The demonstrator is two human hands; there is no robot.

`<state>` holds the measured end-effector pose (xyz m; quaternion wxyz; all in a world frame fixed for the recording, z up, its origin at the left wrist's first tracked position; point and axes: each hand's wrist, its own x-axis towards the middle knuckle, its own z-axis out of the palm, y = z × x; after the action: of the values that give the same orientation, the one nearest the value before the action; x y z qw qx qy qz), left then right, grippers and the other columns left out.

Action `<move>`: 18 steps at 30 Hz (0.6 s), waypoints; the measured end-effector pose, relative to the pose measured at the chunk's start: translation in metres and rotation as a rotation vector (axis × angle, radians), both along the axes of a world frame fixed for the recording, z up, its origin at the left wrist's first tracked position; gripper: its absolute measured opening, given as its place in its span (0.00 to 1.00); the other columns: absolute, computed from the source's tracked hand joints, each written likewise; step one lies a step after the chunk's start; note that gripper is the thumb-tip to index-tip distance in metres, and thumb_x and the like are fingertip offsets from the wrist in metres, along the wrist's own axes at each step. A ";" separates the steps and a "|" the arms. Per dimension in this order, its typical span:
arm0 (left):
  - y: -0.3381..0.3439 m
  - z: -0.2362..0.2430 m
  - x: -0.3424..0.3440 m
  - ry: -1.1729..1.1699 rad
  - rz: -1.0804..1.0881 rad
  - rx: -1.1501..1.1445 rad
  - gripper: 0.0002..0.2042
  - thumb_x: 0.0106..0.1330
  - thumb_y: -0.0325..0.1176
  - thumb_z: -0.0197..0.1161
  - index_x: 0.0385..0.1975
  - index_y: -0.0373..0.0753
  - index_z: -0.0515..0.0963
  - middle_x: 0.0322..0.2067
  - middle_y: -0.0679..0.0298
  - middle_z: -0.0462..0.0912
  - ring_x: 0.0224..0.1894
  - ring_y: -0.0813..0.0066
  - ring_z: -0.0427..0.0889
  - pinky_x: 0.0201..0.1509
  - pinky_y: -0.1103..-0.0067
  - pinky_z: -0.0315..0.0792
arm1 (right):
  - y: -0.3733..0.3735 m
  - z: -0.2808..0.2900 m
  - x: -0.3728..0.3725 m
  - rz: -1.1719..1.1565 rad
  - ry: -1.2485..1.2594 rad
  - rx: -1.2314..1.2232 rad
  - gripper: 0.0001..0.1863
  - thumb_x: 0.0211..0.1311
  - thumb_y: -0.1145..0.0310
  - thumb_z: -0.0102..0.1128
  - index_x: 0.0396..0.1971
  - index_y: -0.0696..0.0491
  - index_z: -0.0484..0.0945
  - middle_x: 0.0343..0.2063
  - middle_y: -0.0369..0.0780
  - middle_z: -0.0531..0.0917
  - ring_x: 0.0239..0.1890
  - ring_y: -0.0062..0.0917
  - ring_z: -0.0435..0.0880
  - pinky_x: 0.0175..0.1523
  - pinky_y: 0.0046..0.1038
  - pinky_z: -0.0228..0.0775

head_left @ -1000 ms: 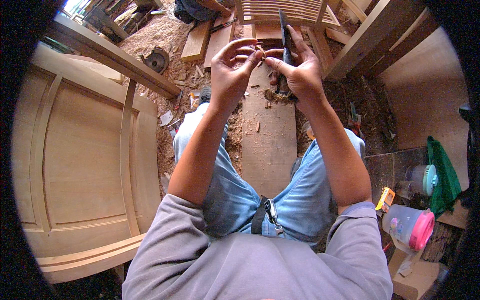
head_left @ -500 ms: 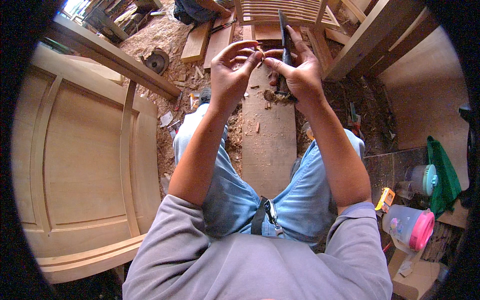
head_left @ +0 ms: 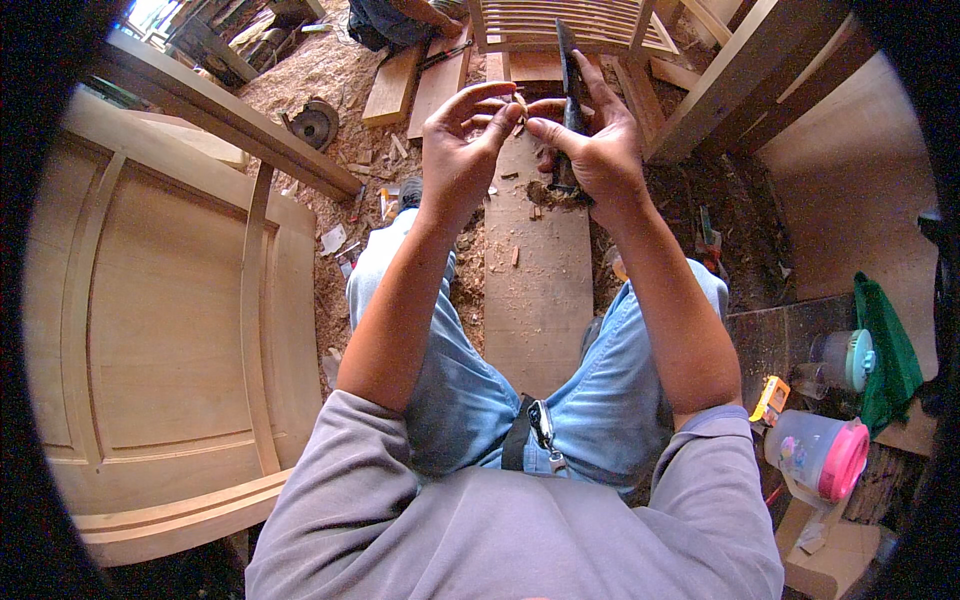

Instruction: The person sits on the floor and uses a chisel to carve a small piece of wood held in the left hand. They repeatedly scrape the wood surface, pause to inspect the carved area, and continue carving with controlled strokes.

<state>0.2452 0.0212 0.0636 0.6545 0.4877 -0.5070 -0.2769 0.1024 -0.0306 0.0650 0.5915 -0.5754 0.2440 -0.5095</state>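
Observation:
My left hand [head_left: 462,140] is closed in a pinch on a small, pale sliver of wood [head_left: 519,102]. Close beside it, my right hand [head_left: 605,150] has its thumb and fingertips at the sliver's lower end. A long, dark, narrow-bladed tool [head_left: 569,75] lies across the right palm, its tip pointing away from me; part of it is hidden behind the thumb. Both hands are above a long wooden plank [head_left: 538,300] that runs between my knees. Wood chips and a dark hollow [head_left: 545,192] show on the plank below the right hand.
A panelled wooden door [head_left: 170,310] stands at left, with a beam [head_left: 230,120] beyond it. A round grinder-like tool [head_left: 313,123] lies among shavings. Another person's hand [head_left: 440,20] is at far boards. At right are a pink-lidded container [head_left: 820,455] and a green cloth [head_left: 885,350].
The sliver has turned slightly between my fingertips and stands a little more upright. The dark tool has tilted slightly in my right hand. My arms have hardly moved.

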 end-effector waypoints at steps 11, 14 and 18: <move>-0.001 -0.001 0.000 0.000 0.005 -0.004 0.12 0.62 0.31 0.68 0.43 0.34 0.81 0.37 0.61 0.85 0.36 0.79 0.82 0.40 0.84 0.74 | -0.002 0.000 -0.001 0.006 -0.006 0.026 0.47 0.48 0.80 0.71 0.69 0.54 0.56 0.34 0.39 0.85 0.33 0.18 0.83 0.38 0.19 0.77; -0.001 -0.001 0.000 -0.008 0.004 -0.002 0.12 0.62 0.31 0.68 0.43 0.34 0.81 0.37 0.60 0.85 0.36 0.79 0.82 0.40 0.84 0.74 | -0.001 0.001 -0.001 -0.004 -0.002 -0.001 0.47 0.48 0.80 0.71 0.69 0.54 0.56 0.34 0.39 0.85 0.32 0.17 0.83 0.36 0.19 0.77; -0.001 -0.001 0.001 -0.016 -0.006 0.011 0.12 0.62 0.31 0.68 0.42 0.34 0.81 0.36 0.60 0.85 0.36 0.79 0.82 0.41 0.84 0.74 | 0.000 0.002 -0.001 0.000 -0.005 0.022 0.46 0.48 0.80 0.70 0.69 0.54 0.56 0.33 0.39 0.85 0.31 0.17 0.82 0.35 0.19 0.76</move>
<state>0.2462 0.0205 0.0623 0.6469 0.4919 -0.5123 -0.2777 0.1011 -0.0305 0.0671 0.5983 -0.5678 0.2479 -0.5082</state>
